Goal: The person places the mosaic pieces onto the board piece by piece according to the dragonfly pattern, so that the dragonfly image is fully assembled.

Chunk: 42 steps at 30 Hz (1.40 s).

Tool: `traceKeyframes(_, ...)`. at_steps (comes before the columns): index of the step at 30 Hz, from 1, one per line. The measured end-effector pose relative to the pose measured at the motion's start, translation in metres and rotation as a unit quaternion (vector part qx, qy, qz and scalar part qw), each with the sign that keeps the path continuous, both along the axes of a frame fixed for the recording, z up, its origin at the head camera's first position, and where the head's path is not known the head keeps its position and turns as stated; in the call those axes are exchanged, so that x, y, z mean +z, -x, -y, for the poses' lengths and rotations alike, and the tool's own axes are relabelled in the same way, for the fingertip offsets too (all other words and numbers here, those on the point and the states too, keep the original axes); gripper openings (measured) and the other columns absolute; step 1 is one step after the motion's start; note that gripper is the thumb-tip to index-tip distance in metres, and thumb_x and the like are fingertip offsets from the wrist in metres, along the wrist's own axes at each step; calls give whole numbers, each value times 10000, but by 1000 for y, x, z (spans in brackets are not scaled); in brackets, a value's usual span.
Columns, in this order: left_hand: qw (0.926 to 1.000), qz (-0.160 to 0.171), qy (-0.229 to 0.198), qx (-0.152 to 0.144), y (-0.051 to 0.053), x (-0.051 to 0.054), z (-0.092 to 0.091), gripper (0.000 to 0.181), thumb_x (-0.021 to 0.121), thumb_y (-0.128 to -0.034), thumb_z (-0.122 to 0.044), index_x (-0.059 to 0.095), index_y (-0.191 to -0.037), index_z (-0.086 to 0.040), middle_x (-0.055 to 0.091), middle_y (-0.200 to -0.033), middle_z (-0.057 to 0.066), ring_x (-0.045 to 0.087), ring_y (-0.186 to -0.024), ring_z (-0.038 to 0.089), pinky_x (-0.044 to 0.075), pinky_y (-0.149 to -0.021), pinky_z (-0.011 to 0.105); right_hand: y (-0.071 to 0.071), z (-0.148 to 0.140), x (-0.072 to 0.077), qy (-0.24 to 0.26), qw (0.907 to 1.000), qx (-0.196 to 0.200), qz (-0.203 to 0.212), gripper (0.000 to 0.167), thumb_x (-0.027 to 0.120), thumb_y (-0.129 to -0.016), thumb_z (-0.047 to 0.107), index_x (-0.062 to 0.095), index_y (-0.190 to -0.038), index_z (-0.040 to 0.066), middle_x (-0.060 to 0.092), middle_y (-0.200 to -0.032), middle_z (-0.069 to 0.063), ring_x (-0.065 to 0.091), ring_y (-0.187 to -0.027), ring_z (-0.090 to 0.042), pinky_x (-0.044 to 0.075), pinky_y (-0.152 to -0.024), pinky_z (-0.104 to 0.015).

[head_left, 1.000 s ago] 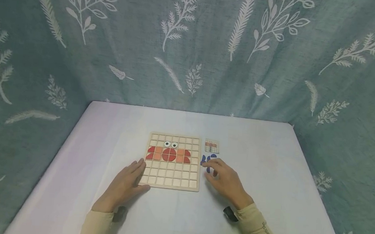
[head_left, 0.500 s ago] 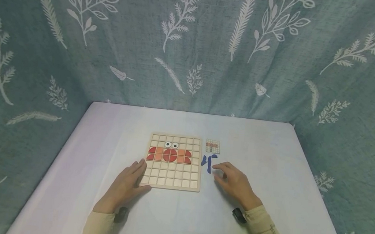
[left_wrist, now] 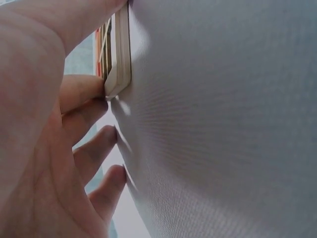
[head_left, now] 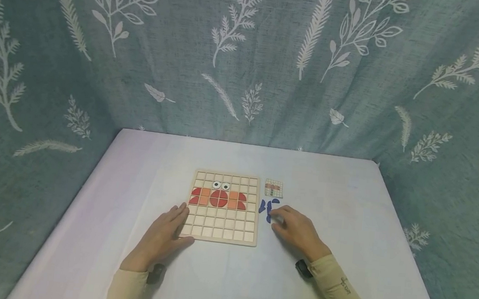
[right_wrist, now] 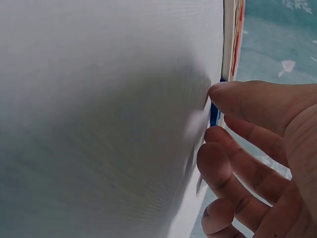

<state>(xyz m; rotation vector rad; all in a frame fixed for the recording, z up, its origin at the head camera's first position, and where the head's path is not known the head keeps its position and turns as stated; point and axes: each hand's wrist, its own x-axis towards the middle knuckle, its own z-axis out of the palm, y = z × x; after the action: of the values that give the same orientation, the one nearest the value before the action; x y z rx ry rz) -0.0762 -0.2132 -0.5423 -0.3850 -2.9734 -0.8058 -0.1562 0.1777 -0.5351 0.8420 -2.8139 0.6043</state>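
Observation:
A square wooden grid board [head_left: 221, 223] lies on the table, with red and orange tiles [head_left: 218, 198] and two eye discs [head_left: 221, 185] in its cells. My left hand [head_left: 165, 237] rests at the board's near left corner, its fingers extended; the left wrist view shows thumb and fingertips at the board's edge. Right of the board, several blue pieces [head_left: 269, 207] lie loose. Over them is my right hand [head_left: 298, 229], index fingertip at a blue piece, thumb apart from it. In the right wrist view a blue piece [right_wrist: 215, 114] shows between thumb and fingers, partly hidden.
A small pattern card [head_left: 273, 188] lies beside the board's upper right, above the blue pieces. The white table [head_left: 329, 185] extends to a leafy green curtain [head_left: 268, 105] behind and at both sides.
My right hand draws back rightward from the blue pieces, then moves slightly back in to touch one. My left hand stays at the board. The view shifts slightly.

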Motion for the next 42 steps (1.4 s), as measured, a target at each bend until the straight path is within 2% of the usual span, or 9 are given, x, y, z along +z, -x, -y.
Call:
traceKeyframes(12, 9999, 87, 67, 44, -1, 1, 0, 848, 793, -875, -381, 411, -1528, 3, 368, -1596, 171, 319, -1469, 410, 261, -1206, 565, 4, 5, 4, -129, 9999, 113, -2, 285, 832, -842, 171, 750, -1115, 164, 721, -1059, 2, 679, -875, -137, 600, -763, -325)
traceKeyframes(27, 9999, -139, 2, -74, -2, -1, 0, 840, 786, -879, -388, 422, -1516, 21, 380, -1584, 190, 337, -1455, 428, 276, -1194, 581, 7, 8, 4, -249, 9996, 51, 156, 235, 817, -859, 191, 770, -1090, 187, 727, -1077, -4, 699, -984, -188, 598, -853, -373)
traceKeyframes(34, 9998, -197, -6, -68, -3, 3, -2, 823, 792, -878, -375, 440, -1501, 32, 401, -1569, 200, 356, -1442, 436, 294, -1183, 591, 2, 9, 7, -227, 9993, 75, 285, 195, 827, -850, 194, 796, -1042, 191, 732, -1081, 0, 697, -999, -187, 595, -879, -384)
traceKeyframes(42, 9996, -265, 46, -52, -2, 1, -2, 833, 800, -867, -374, 443, -1496, 39, 406, -1564, 205, 366, -1434, 442, 297, -1180, 593, -3, 10, 9, -282, 9992, 193, 223, 159, 846, -832, 188, 805, -985, 197, 747, -1065, 26, 705, -997, -169, 596, -882, -358)
